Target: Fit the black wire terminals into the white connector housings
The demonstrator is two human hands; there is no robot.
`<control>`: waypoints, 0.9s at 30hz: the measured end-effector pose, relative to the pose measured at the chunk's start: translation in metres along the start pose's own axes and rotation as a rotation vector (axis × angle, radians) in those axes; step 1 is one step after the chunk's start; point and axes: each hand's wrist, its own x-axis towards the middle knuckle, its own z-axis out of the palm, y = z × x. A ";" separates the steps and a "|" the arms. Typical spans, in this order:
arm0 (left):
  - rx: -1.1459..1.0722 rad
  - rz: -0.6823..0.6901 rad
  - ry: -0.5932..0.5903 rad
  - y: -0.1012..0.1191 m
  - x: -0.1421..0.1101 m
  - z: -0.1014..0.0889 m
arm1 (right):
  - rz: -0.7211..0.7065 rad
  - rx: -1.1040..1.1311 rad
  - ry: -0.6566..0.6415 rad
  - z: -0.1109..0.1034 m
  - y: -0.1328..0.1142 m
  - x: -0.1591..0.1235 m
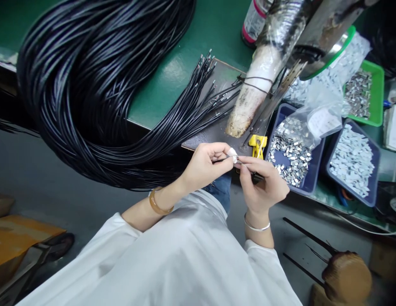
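My left hand [209,165] is closed in a pinch, with a thin black cable [219,160] between its fingers. A white wrap [232,154] covers a fingertip there. Thumb and forefinger of my right hand [263,182] press together at the end of this cable, right against the left fingertips. Whatever small piece lies between the right fingers is mostly hidden. Just beyond my hands, a thick bundle of black cables [166,131] spreads its stripped ends over a dark board [223,70]. A yellow clip-like tool [257,144] sits close above my right hand.
Blue bins of metal clips [319,168] and pale small pieces [331,170] stand at right, beside a green tray [379,97]. A plastic-wrapped post [264,76] slants over the board. A bottle [253,25] is behind it. A round wooden stool [347,278] stands lower right.
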 end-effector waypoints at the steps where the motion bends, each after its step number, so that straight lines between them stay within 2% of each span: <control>1: -0.006 0.000 0.005 0.000 0.000 0.001 | 0.021 -0.006 0.033 0.001 0.001 0.000; 3: -0.009 0.013 0.022 -0.001 0.001 0.002 | 0.054 -0.039 0.075 0.002 0.004 0.001; 6: 0.013 0.051 0.058 -0.003 0.004 0.002 | 0.073 -0.062 0.039 0.004 0.007 0.002; 12: 0.083 0.100 0.139 -0.009 0.012 0.003 | 0.028 -0.091 0.051 0.009 0.011 0.002; 20: 0.123 0.164 0.176 -0.005 0.012 0.006 | -0.006 -0.125 0.096 0.010 0.011 0.006; 27: 0.145 0.056 0.123 -0.004 0.009 0.002 | -0.037 -0.125 0.079 0.009 0.012 -0.002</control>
